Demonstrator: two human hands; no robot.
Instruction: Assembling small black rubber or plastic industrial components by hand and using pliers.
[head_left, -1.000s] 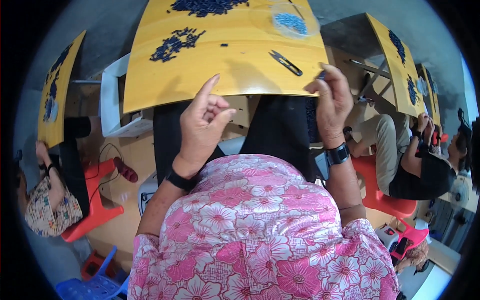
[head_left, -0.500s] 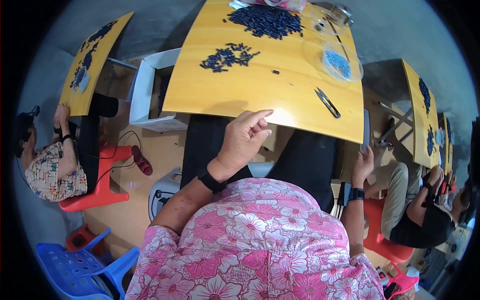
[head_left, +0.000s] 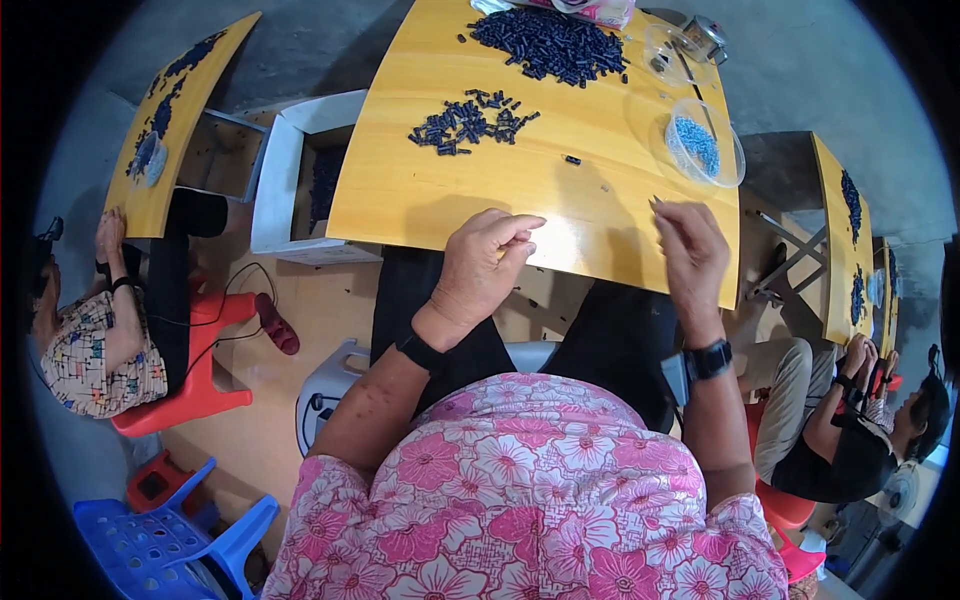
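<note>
My left hand (head_left: 480, 265) hovers at the table's near edge, its thumb and fingers closed together; whatever they may pinch is too small to make out. Over the right part of the table, my right hand (head_left: 692, 255) has its fingers curled around a pair of thread snips (head_left: 656, 201). Only the snips' tip shows beyond the fingers. Ahead of my left hand lies a small loose pile of short black tubular pieces (head_left: 465, 125). A single black piece (head_left: 572, 160) rests between the hands, farther in. Past my right hand is a clear round tub of small blue pieces (head_left: 697, 145).
A large heap of black pieces (head_left: 550, 45) covers the table's far side, beside another clear tub (head_left: 672, 55) and a metal cup (head_left: 706, 38). An open white box (head_left: 290, 165) stands left of the table (head_left: 380, 205). Other people sit at tables on both sides.
My right hand has come up from beside the table's right edge and now covers the snips. My left hand stays near the front edge. The view has shifted slightly.
</note>
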